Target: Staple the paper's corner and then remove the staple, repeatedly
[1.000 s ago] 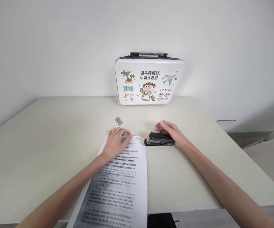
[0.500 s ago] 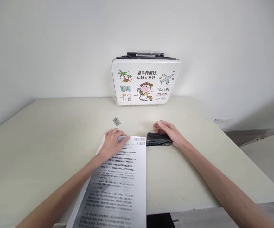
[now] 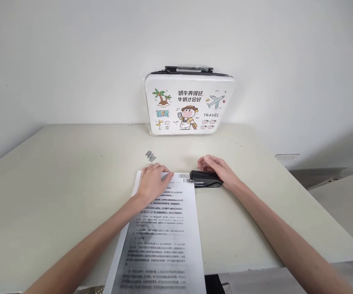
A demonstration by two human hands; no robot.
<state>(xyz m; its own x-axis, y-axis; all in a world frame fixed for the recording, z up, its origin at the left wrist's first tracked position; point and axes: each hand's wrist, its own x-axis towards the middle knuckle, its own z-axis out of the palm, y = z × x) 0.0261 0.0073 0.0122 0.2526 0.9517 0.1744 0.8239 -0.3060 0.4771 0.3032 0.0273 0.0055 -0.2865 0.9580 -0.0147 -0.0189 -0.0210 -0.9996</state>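
A stack of printed paper sheets (image 3: 167, 237) hangs over the table's front edge, its top part lying on the tabletop. My left hand (image 3: 154, 181) grips the sheets near their top edge, thumb on the print and fingers reaching over the edge. The upper right corner of the sheets, by a barcode, is at the front of a black stapler (image 3: 206, 179), seemingly between its jaws. Just behind the stapler rests my right hand (image 3: 214, 166), its fingers loosely curled and not wrapped round it. The wrist lies against the stapler's rear end.
Several small strips of staples (image 3: 151, 156) lie beyond my left hand. A white case (image 3: 190, 104) with cartoon prints and a black handle stands at the back against the wall. The pale table (image 3: 72, 171) has its front edge close to me.
The sheets and my left hand have moved right, so the top right corner now meets the stapler's front. My right hand and the stapler have stayed in place.
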